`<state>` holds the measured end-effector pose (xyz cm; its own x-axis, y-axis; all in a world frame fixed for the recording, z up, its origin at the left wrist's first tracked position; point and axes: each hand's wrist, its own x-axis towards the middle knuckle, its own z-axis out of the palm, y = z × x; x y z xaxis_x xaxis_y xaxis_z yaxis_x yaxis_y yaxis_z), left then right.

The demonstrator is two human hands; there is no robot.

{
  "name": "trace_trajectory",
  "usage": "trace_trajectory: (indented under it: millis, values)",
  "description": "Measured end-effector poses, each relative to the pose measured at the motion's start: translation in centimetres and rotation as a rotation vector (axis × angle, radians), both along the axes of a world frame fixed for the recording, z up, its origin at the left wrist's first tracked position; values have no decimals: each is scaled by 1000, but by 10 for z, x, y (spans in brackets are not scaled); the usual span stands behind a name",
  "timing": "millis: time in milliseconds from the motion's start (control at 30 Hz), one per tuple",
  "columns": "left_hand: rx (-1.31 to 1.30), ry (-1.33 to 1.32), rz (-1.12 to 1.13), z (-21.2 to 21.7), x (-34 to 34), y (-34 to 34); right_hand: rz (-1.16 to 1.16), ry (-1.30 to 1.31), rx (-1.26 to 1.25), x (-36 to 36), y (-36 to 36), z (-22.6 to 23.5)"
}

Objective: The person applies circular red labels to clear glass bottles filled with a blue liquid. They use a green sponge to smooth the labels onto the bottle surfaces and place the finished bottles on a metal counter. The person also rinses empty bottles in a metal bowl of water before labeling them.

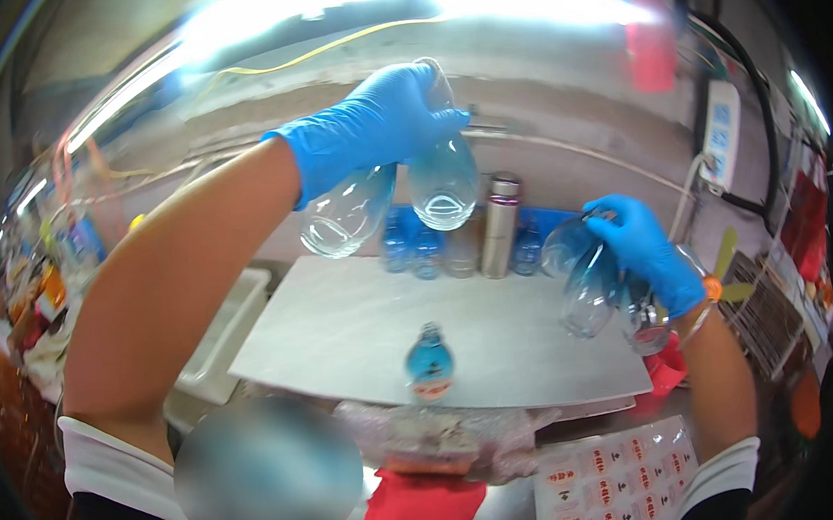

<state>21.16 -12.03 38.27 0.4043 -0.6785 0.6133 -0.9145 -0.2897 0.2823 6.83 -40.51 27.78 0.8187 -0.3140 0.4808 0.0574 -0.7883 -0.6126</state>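
Note:
My left hand (379, 119), in a blue glove, is raised above the white board with its fingers closed round the necks of two glass bottles. One clear, teal-tinted bottle (444, 187) hangs bottom down; the other bottle (338, 222) tilts to the left. At the right, my gloved right hand (647, 255) grips several similar glass bottles (590, 297) by their tops, bottoms lowered over the board's right side. Between the hands and nearer to me, a small blue bottle (430, 362) with a red and white label stands upright on the white board (335, 332).
A steel thermos (501, 226) and several blue bottles (425, 250) line the board's back edge. In front lie bubble wrap (504, 436), a red cloth (422, 507) and a label sheet (621, 481). A white tub (226, 338) sits left; a fan (723, 284) stands right.

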Motion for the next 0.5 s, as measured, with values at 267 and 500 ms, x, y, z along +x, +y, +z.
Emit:
trace_trajectory:
  millis: [267, 500]
  values:
    - [-81, 66, 441, 11, -56, 306, 437, -12, -37, 4, 181, 109]
    - [-310, -170, 975, -100, -54, 510, 870, 125, -119, 81, 426, 98]
